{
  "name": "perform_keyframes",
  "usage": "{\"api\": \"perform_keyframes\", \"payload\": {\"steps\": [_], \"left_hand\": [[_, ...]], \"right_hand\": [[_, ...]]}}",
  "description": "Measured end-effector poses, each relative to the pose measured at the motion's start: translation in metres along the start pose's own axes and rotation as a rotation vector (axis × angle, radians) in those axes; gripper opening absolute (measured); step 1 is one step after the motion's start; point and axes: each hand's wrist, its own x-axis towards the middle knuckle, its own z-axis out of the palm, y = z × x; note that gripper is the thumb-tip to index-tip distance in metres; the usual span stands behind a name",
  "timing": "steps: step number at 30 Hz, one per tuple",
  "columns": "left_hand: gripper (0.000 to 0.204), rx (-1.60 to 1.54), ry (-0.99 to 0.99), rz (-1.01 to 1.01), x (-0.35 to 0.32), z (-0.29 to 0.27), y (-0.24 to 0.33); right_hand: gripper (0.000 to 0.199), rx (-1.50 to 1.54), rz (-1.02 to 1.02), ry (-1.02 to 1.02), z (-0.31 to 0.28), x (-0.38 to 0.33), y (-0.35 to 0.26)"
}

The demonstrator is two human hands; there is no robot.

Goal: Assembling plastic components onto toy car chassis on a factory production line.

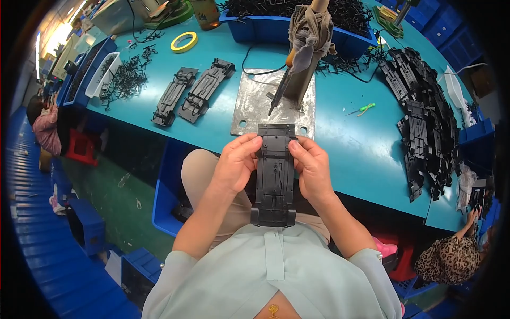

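Note:
Between my two hands I hold a long black plastic toy-car chassis (274,175), upright in the view over my lap at the table's front edge. My left hand (236,162) is closed on its left side near the far end. On the opposite side my right hand (312,165) grips it, thumb on the face. Just beyond its far end a soldering iron (280,90) points tip down, its upper part wrapped in grey cloth (308,40), above a metal base plate (247,101). Two similar black chassis parts (175,95) (207,91) lie on the table to the left.
A big pile of black chassis parts (425,122) covers the table's right side. Far back stands a blue bin (255,30) of small black pieces. Yellow tape (184,42), loose black pieces (126,80) and green-handled cutters (366,109) lie about. Other people (451,258) sit nearby.

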Motion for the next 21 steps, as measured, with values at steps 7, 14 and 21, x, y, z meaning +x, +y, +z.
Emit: {"api": "perform_keyframes", "payload": {"steps": [7, 14, 21], "left_hand": [[0.016, -0.012, -0.023, 0.052, 0.013, 0.004, 0.008], [0.018, -0.019, -0.016, 0.004, 0.021, 0.009, 0.017], [0.012, -0.017, 0.047, 0.025, 0.028, 0.01, 0.02]], "right_hand": [[0.029, 0.056, -0.028, 0.024, 0.008, 0.005, -0.009], [0.032, 0.039, -0.031, 0.02, 0.008, 0.009, -0.012], [0.033, 0.057, -0.035, 0.031, 0.013, 0.012, -0.013]]}}
